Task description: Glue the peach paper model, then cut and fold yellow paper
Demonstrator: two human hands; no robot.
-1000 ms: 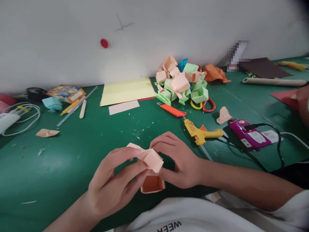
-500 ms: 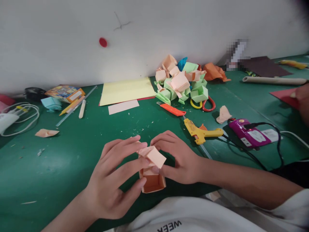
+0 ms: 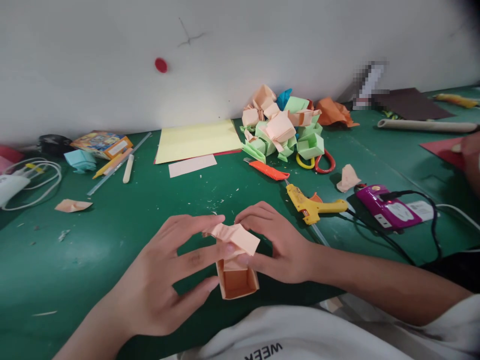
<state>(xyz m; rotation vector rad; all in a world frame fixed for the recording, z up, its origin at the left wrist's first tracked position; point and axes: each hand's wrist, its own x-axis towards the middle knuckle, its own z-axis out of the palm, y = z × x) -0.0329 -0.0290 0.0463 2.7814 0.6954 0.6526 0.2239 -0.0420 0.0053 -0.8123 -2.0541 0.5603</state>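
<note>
Just in front of my body is a peach folded-paper box [image 3: 239, 283], its hollow side facing me. A crumpled, folded flap of the same paper [image 3: 244, 240] stands at its far end. My right hand [image 3: 279, 245] is closed around the far right side, with the thumb pressed at the base of the flap. Fingers spread, my left hand [image 3: 161, 275] rests a fingertip against the flap. Its index finger reaches over the flap's far left edge, while the thumb is apart from the box's left wall. The right fingertips are partly hidden behind the paper.
A yellow glue gun [image 3: 313, 204] and a purple power strip [image 3: 393, 207] with cables lie to the right. Behind are an orange cutter [image 3: 269, 170], scissors [image 3: 324, 162] and a heap of folded papers [image 3: 281, 125]. Another person's hand [image 3: 473, 160] touches red paper at far right.
My left hand has moved slightly left and its thumb has come off the box's wall. My right hand keeps its hold on the box, which has barely shifted.
</note>
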